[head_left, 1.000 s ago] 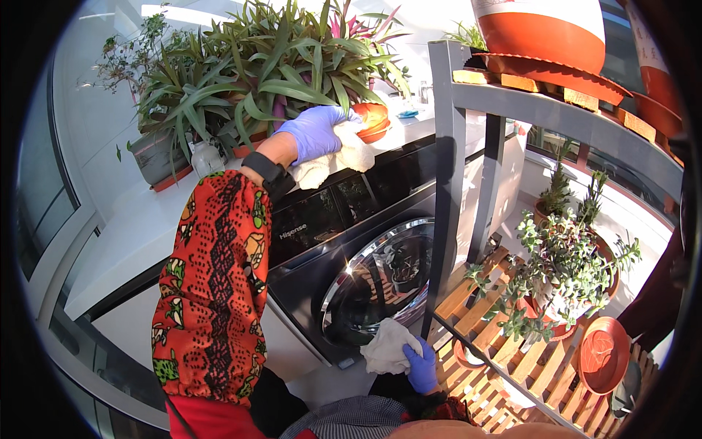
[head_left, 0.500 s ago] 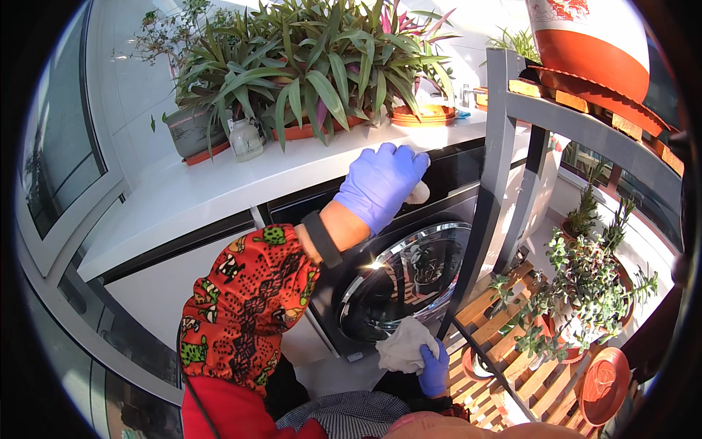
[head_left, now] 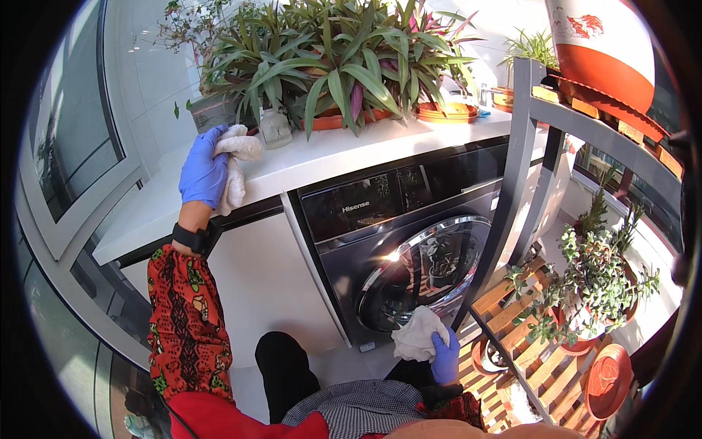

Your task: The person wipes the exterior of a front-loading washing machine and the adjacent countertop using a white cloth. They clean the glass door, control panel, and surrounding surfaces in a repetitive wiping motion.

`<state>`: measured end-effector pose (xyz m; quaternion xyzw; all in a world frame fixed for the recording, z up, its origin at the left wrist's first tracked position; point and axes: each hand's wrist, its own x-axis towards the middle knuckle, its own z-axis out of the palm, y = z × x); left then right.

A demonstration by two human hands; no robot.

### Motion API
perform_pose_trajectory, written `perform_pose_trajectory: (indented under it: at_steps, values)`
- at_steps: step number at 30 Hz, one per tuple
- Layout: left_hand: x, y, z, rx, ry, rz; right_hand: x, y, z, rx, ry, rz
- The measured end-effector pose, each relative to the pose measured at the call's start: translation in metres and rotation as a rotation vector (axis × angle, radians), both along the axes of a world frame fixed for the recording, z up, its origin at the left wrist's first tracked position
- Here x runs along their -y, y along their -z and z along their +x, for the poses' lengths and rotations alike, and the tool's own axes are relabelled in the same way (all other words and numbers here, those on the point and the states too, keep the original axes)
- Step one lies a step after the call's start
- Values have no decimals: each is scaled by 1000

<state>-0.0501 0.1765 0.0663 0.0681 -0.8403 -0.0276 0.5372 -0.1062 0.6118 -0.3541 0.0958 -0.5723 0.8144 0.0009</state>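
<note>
Comparing with half a second ago: the left hand (head_left: 203, 170) has moved from over the washing machine's (head_left: 409, 256) top front edge to the left part of the white countertop (head_left: 344, 150), near its front edge, and it now grips a crumpled white cloth (head_left: 238, 164) that was not seen in it before. Judged from this, the wiping has shifted off the machine and onto the counter surface. Left hand: blue glove, fingers curled closed around the cloth, which bunches above the knuckles and hangs down over the counter's front edge; the cloth touches the countertop. Just behind it, toward the back edge, stand a small glass jar (head_left: 276, 126) and a grey planter (head_left: 212, 110) of leafy plants. Right hand (head_left: 444, 356): also gloved, held low, below the machine's round door, fingers closed on a second white cloth (head_left: 417, 335); its position is about the same as before. That cloth lies in front of the door's lower rim; whether it touches the machine cannot be told. A wooden slatted plant rack (head_left: 526, 351) sits just to the right of this hand.
</note>
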Motion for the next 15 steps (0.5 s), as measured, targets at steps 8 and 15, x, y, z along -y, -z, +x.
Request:
perform_pose_trajectory:
  at_steps: [8, 15]
  values:
    - [54, 4, 63, 46, -161, 50, 23, -38, 14, 114, -43, -123]
    - [49, 32, 93, 147, 240, 144, 65, -193, 14, -210, 135, -223]
